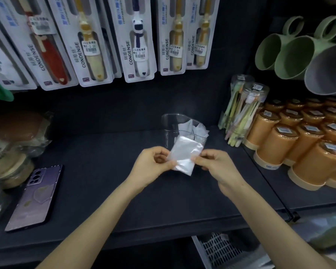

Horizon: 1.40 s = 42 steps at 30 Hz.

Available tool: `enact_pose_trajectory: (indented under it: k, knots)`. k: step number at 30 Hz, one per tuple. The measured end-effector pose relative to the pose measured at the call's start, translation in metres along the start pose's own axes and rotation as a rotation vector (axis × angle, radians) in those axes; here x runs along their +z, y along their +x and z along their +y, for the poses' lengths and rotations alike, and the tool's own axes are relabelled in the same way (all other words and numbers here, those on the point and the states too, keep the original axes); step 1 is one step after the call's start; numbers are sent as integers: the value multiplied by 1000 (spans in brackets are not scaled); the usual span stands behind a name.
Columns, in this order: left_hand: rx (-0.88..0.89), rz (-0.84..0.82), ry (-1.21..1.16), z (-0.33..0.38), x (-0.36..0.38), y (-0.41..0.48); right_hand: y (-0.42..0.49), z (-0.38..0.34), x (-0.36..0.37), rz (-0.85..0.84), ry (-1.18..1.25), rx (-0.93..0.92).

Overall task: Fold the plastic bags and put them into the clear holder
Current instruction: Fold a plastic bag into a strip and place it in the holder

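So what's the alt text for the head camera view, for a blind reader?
The left hand and right hand pinch a folded plastic bag over a dark shelf, before a clear holder holding other bags. A phone lies at left.

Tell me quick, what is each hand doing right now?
Left hand: closed, pinching the left edge of the folded plastic bag.
Right hand: closed, pinching the right edge of the same bag, just in front of the clear holder.

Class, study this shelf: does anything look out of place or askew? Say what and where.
A purple phone lies camera side up and askew on the shelf, far left, among shop goods; it looks like a personal item.
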<state>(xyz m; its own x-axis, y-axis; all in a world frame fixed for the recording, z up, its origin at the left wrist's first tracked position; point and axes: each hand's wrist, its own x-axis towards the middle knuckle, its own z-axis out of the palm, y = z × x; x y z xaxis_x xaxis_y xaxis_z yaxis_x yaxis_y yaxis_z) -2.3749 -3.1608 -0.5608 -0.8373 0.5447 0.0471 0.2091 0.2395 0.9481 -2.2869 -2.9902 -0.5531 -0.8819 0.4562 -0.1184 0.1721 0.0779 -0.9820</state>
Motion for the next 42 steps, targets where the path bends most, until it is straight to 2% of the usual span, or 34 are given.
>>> enact_pose_trajectory:
  k: [3, 6, 10, 13, 16, 22, 26, 30, 42]
  knots:
    - [32, 73, 34, -4, 0, 23, 22, -12, -14, 44, 11, 37]
    - [27, 203, 234, -8, -6, 58, 55, -29, -26, 80, 22, 85]
    - [-7, 42, 317, -5, -13, 102, 103, -44, -31, 73, -116, 193]
    - [-77, -121, 230, -9, -15, 123, 129, -48, -28, 12, -235, 234]
    - [-66, -136, 126, -19, -12, 131, 145, -47, -20, -15, -365, 211]
    - [58, -40, 43, -29, -6, 113, 144, -39, -7, -11, -773, 49]
    - [117, -25, 51, -33, -9, 90, 118, -16, -4, 163, -999, -328]
    - [154, -5, 67, -30, -11, 69, 96, 4, -7, 237, -948, -667]
    - [229, -15, 97, -31, -14, 45, 79, 6, -5, 42, -1099, -605]
